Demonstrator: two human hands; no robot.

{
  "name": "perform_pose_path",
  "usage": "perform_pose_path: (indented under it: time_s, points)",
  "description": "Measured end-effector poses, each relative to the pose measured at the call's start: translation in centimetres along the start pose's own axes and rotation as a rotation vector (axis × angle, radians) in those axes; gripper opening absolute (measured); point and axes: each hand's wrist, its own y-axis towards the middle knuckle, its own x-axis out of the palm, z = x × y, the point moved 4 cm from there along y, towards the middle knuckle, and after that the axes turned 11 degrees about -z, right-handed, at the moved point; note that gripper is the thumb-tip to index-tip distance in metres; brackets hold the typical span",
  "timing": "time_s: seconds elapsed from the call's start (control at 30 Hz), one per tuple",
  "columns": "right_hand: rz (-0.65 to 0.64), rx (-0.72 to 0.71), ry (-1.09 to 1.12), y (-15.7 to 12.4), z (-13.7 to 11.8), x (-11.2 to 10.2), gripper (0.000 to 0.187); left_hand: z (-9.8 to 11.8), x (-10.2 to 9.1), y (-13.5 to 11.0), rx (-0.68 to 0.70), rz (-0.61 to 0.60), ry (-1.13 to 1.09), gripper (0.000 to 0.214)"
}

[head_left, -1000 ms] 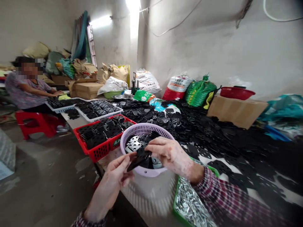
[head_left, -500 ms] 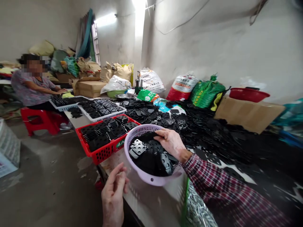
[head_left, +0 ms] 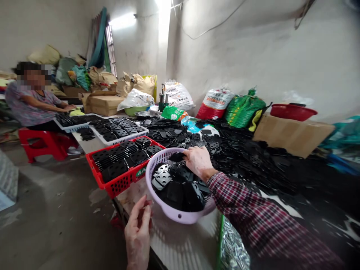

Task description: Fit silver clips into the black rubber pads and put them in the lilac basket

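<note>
A lilac plastic basket (head_left: 157,161) sits at the near edge of the table, filled with black perforated plates (head_left: 180,187). My right hand (head_left: 197,160) reaches over the basket's far rim, fingers curled around a black plate (head_left: 176,156) at the top of the pile. My left hand (head_left: 138,232) hovers below the basket by the table edge, fingers loosely together and upright, with nothing visible in them.
A red crate (head_left: 119,182) of stacked black plates stands left of the basket, white crates (head_left: 119,138) behind it. Loose black plates cover the table (head_left: 247,157). A green tray of metal pins (head_left: 232,249) lies near right. A seated person (head_left: 33,101) works at far left. Sacks and a cardboard box (head_left: 292,133) line the wall.
My right hand moved from the basket's near side, where both hands held a plate, to its far rim. My left hand let go and dropped below the table edge.
</note>
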Motion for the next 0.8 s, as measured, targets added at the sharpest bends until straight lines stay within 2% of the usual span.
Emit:
perform_pose_path:
  time_s: [0.37, 0.53, 0.8]
  points:
    - [-0.083, -0.035, -0.122, 3.6, -2.1, 3.7, 0.018, -0.2, 0.2, 1.2, 0.016, -0.123, 0.134, 0.051]
    - [-0.122, -0.066, -0.125, 3.7, -2.7, 4.7, 0.022, 0.1, 0.3, 1.1, 0.033, -0.132, 0.142, 0.050]
    - [-0.124, -0.093, -0.082, 3.1, -2.5, 4.8, 0.022, 0.2, 0.4, 1.0, 0.027, -0.155, 0.128, 0.051]
